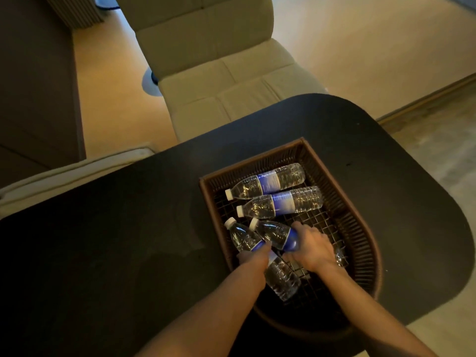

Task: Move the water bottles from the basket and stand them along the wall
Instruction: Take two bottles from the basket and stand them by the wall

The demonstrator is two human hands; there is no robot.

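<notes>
A brown woven basket (pixel 360 228) sits on a black table (pixel 128 240). Several clear water bottles with blue labels and white caps lie in it. Two lie side by side at the far end, the farthest bottle (pixel 268 181) and the second bottle (pixel 280 202). My left hand (pixel 255 255) is closed around the label of a near-left bottle (pixel 244 238), whose base end points toward me. My right hand (pixel 311 244) grips the label of another bottle (pixel 273 233) beside it, cap pointing left and away.
A beige cushioned lounge chair (pixel 219 73) stands beyond the table's far edge. Dark cabinetry (pixel 33 86) fills the left side. Light wooden floor (pixel 373 47) lies to the right, and a pale cushion edge (pixel 77 171) shows at the table's left.
</notes>
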